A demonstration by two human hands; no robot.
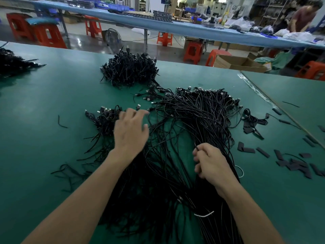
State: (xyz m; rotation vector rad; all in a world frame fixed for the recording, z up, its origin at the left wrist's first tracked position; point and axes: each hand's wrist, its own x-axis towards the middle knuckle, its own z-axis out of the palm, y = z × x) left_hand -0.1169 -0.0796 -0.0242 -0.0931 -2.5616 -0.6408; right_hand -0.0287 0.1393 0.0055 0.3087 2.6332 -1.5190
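Cables (193, 120): big loose black heap, centre of the green table (44, 103). It fans from the near edge out to the plug ends at the far side. Strands run roughly lengthwise, away from the person.

Right hand (212, 164) sits on the near-right part of the heap, fingers curled round a few strands, one thin strand pinched at thumb and forefinger. Grasping cables.

Left hand (131, 131) is palm down with fingers spread and loose, released, holding nothing. It lies over the left edge of the heap, fingertips at the right side of the small pile (103, 120). Cannot tell if it touches. The small pile is tangled cable with plugs on top, just left of the heap.

White tie (204, 214) lies across strands near the right forearm.

Far pile (130, 67): dense coiled black cables, beyond the heap, near the far table edge. Another dark pile (14, 64) at the left edge, well apart.

One coiled cable (253, 118) just right of the heap. Black strips (295, 164) scattered on the right side of the table. A short black offcut (61, 122) lies left of the small pile.

Second table (299, 95) butts on at the right.

Behind: red stools (47, 36), an open cardboard box (237, 63), a long blue bench (158, 25), and a person (304, 16) at its far right end, blurred.
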